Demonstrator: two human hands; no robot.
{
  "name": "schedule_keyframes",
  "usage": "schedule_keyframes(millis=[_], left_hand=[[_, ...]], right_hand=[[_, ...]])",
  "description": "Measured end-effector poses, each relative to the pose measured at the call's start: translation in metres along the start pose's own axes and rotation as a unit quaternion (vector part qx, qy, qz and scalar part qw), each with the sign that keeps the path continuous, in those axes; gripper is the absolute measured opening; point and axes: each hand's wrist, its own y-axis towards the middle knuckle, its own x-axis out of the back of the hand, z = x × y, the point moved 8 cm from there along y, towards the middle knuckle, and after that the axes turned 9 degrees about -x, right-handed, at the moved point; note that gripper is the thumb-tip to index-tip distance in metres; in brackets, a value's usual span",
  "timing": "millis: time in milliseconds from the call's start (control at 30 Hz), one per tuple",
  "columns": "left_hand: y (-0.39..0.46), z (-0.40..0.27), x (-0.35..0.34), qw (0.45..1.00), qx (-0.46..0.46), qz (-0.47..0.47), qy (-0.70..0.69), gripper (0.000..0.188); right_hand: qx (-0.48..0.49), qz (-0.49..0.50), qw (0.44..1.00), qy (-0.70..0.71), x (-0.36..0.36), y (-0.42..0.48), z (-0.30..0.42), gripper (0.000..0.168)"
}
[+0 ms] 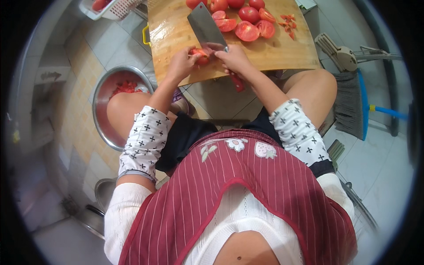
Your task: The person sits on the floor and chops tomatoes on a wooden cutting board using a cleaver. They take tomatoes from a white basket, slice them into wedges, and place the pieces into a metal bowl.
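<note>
My left hand [184, 63] grips a piece of tomato [200, 56] near the front edge of the wooden cutting board [278, 54]. In my right hand [234, 59] is a Chinese cleaver [207, 26] with a red handle, its broad blade slanting away to the upper left. The blade's lower part is right beside the tomato piece; whether its edge touches the flesh cannot be made out. Beyond the blade lie halved tomatoes [247, 31] and whole tomatoes [249, 15]. Small cut-off tomato bits [289, 25] are scattered at the board's right side.
A steel basin [99, 109] with chopped tomato [125, 87] stands on the tiled floor by my left knee. A white plastic basket [121, 9] holds red produce at the upper left. On the right are a broom [351, 102] and a folding rack-like object [338, 53].
</note>
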Motion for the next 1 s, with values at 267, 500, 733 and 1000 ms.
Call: schedule_keyframes(millis=[267, 500, 733, 1000], left_hand=[[-0.008, 0.004, 0.006, 0.988, -0.046, -0.089, 0.119, 0.045], [-0.01, -0.001, -0.014, 0.994, -0.057, -0.017, 0.093, 0.04], [-0.01, 0.018, -0.016, 0.997, -0.06, -0.038, 0.004, 0.035], [-0.021, 0.002, -0.012, 0.992, -0.069, -0.033, 0.096, 0.036]], right_hand=[[0.205, -0.207, 0.925, -0.244, 0.018, -0.029, 0.043, 0.027], [0.159, -0.197, 0.854, -0.455, -0.014, -0.081, 0.02, 0.018], [0.193, -0.217, 0.838, -0.462, -0.026, -0.077, 0.007, 0.019], [0.176, -0.211, 0.814, -0.512, -0.043, -0.065, 0.011, 0.014]])
